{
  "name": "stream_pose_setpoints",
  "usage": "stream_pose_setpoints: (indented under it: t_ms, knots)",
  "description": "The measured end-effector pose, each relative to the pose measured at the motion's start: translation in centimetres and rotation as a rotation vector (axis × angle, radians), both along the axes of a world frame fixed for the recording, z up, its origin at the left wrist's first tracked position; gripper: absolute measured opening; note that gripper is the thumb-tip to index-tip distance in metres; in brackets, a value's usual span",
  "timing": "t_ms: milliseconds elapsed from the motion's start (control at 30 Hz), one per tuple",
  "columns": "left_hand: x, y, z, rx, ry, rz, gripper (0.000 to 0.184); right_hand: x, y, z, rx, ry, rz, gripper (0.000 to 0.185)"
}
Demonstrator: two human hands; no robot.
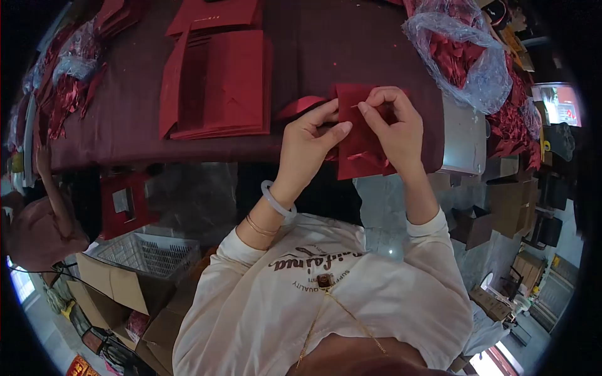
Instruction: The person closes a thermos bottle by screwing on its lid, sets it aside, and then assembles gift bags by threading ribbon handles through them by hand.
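Observation:
A red paper bag (360, 160) lies at the table's near edge, between my two hands. At its left side, my left hand (310, 141), with a pale bangle on the wrist, is closed on the bag's edge between thumb and fingers. Over the upper right part of the bag, my right hand (398, 125) makes a pinch with thumb and forefinger. A thin light strand shows by that thumb tip, too small to name. A strip of red ribbon (367, 158) lies across the bag's lower part. Behind my left hand is a rounded red piece (302, 106).
A stack of red paper bags (229, 81) lies left on the dark red tablecloth (307, 47). Clear plastic bags of red ribbons (461, 56) sit at the right. At far left is another person's arm (53, 188). Cardboard boxes (113, 282) and a white basket (150, 250) stand below.

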State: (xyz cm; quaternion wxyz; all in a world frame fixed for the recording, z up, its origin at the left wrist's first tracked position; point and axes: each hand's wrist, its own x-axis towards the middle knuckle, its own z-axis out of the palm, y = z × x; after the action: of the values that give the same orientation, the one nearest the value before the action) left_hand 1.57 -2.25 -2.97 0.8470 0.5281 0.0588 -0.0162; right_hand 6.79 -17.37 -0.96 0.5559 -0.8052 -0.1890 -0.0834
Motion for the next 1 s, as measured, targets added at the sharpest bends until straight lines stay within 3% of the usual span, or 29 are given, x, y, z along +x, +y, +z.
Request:
stream_pose_setpoints:
  t_ms: [233, 433, 633, 700, 933, 1000]
  knots:
    - [0.0, 0.1, -0.3, 0.049, -0.033, 0.011, 0.042, -0.2, 0.7, -0.4, -0.002, -0.080, -0.037, 0.015]
    - [0.0, -0.1, 0.2, 0.068, -0.041, 0.017, 0.042, -0.4, 1.0, 0.3, -0.166, -0.188, -0.064, 0.015]
    - [0.3, -0.1, -0.8, 0.029, -0.020, 0.007, 0.040, -0.2, 0.5, 0.4, -0.187, -0.038, -0.040, 0.016]
    - [0.3, -0.1, -1.0, 0.046, -0.025, 0.013, 0.040, -0.1, 0.3, 0.4, -0.082, 0.046, -0.024, 0.018]
    - [0.1, 0.1, 0.0, 0.069, 0.021, 0.026, 0.035, -0.1, -0.2, 1.5, -0.016, 0.054, 0.072, 0.014]
    - [0.1, 0.2, 0.1, 0.013, 0.039, 0.001, 0.034, 0.0, -0.4, 1.7, -0.187, -0.223, 0.088, 0.012]
